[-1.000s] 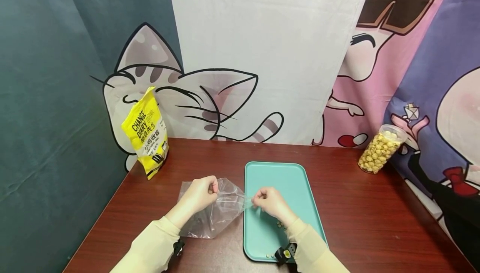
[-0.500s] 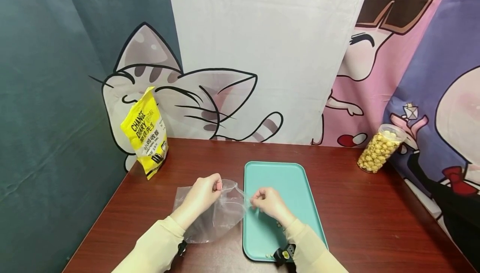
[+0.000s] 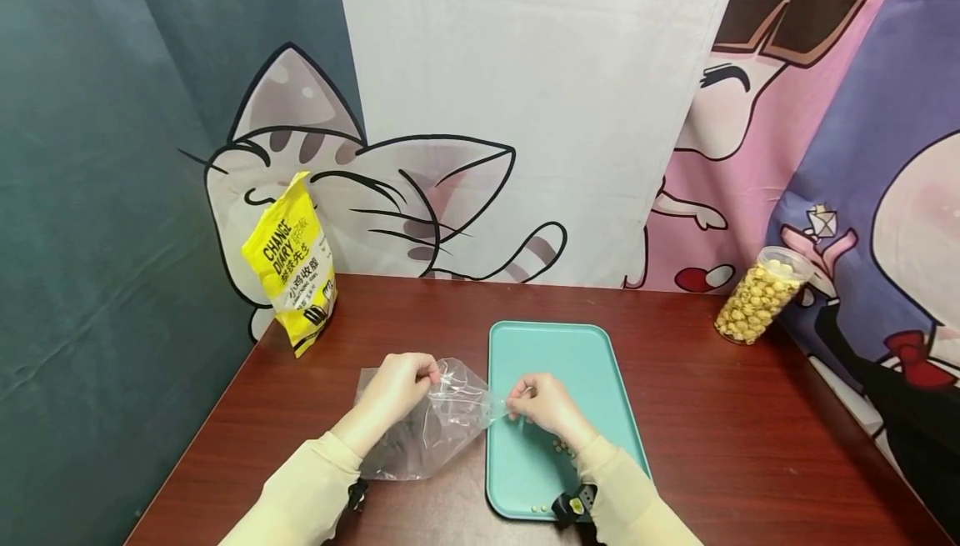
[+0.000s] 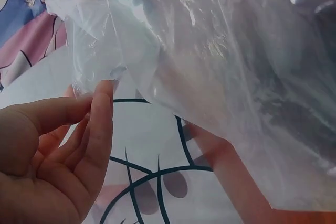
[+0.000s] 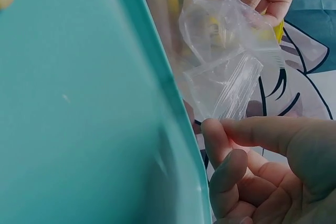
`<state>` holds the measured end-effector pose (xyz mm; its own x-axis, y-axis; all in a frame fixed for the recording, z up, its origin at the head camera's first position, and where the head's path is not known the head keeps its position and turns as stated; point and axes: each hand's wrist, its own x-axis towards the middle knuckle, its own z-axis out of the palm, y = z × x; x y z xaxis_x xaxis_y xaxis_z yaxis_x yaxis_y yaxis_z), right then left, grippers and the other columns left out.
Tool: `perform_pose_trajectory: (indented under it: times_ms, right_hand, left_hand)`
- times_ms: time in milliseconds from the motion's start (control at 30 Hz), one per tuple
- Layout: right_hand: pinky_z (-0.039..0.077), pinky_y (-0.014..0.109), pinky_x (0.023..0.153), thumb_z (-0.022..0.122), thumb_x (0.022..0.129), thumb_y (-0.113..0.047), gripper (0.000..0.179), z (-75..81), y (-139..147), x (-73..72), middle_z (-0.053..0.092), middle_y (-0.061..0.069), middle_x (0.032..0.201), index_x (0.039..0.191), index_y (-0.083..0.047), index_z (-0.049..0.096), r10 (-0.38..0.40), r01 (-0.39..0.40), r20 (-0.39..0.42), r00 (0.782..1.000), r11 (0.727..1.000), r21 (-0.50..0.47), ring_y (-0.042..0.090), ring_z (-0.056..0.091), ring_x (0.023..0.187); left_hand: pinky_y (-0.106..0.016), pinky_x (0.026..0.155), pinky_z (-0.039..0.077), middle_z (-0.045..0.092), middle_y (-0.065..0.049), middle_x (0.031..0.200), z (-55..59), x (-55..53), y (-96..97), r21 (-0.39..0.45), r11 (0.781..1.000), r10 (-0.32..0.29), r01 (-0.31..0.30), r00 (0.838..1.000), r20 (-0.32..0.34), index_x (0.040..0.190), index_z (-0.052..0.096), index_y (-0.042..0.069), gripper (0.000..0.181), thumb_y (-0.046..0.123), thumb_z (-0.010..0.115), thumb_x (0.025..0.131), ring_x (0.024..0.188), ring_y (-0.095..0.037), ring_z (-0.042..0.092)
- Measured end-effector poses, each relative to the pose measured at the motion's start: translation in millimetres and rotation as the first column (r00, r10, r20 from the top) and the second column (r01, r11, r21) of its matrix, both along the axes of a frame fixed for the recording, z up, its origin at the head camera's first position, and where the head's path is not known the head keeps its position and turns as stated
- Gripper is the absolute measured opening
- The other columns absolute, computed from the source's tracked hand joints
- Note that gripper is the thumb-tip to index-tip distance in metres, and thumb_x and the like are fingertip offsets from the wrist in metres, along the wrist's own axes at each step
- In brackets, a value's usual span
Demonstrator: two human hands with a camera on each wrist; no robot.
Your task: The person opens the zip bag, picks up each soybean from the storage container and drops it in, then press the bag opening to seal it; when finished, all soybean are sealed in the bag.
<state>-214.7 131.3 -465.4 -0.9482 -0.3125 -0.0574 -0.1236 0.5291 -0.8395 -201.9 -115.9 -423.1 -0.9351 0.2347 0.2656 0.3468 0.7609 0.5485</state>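
A clear plastic bag [image 3: 450, 433] stretches between my two hands, left of the teal tray [image 3: 555, 346]. My left hand [image 3: 401, 383] pinches the bag's edge between thumb and fingers, which the left wrist view shows close up. My right hand [image 3: 547, 403], over the tray, pinches the opposite edge, drawn out to a narrow corner; in the right wrist view thumb and forefinger meet on the clear film [image 5: 226, 87]. No contents show inside the bag. Several small pale round pieces [image 3: 561, 446] lie on the tray by my right sleeve.
A yellow snack packet [image 3: 300, 271] stands at the back left of the brown table [image 3: 420, 313]. At the back right is a clear jar [image 3: 761, 300] of pale yellow pieces. A printed cloth hangs behind the table.
My left hand moves a little right, then back left. The bag's mouth gapes wider half a second ago, then pulls taut toward my right hand again. Both hands keep their pinch.
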Motion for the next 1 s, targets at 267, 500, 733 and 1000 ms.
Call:
perform_pose_trajectory:
  times_ms: [267,500,733,1000]
  right_hand:
    - [0.042,0.024,0.047,0.069,0.084,-0.011,0.008,3.0,-8,3.8,0.068,0.008,0.065,0.079,-0.007,0.065,-0.006,0.006,-0.018,1.000,1.000,0.001,0.008,0.050,0.048]
    - [0.040,0.023,0.044,0.069,0.084,-0.011,0.008,6.6,-16,5.2,0.068,0.008,0.064,0.080,-0.007,0.064,0.011,-0.013,-0.045,0.999,0.999,-0.030,0.007,0.049,0.046]
    - [0.040,0.023,0.044,0.068,0.084,-0.011,0.007,5.3,-16,5.7,0.068,0.010,0.065,0.080,-0.007,0.064,0.021,-0.022,-0.048,0.999,0.999,-0.039,0.007,0.048,0.046]
    - [0.037,0.023,0.043,0.067,0.086,-0.012,0.007,5.3,-16,5.6,0.068,0.011,0.064,0.080,-0.009,0.065,0.017,-0.019,-0.045,0.999,0.999,-0.033,0.011,0.048,0.045]
  left_hand:
    - [-0.017,0.053,0.042,0.055,0.010,0.061,-3.8,2.8,11.6,0.059,0.998,-0.028,0.032,0.997,-0.065,0.071,0.056,0.015,0.023,-0.003,0.070,0.074,0.057,-0.003,0.047]
    - [-0.018,0.048,0.039,0.054,0.007,0.059,-6.6,8.7,24.4,0.061,0.998,0.008,-0.004,0.999,-0.051,0.078,0.048,0.012,0.029,0.001,0.074,0.071,0.052,-0.002,0.046]
    - [-0.018,0.036,0.040,0.056,0.004,0.049,-8.9,13.9,27.0,0.082,0.997,-0.025,0.012,0.987,0.156,0.086,0.048,0.009,0.020,-0.003,0.063,0.079,0.039,-0.004,0.054]
    - [-0.016,0.047,0.040,0.060,0.007,0.057,-10.0,11.4,29.3,0.002,0.993,-0.117,0.118,0.991,-0.056,0.079,0.071,0.010,0.010,0.003,0.064,0.080,0.050,0.002,0.046]
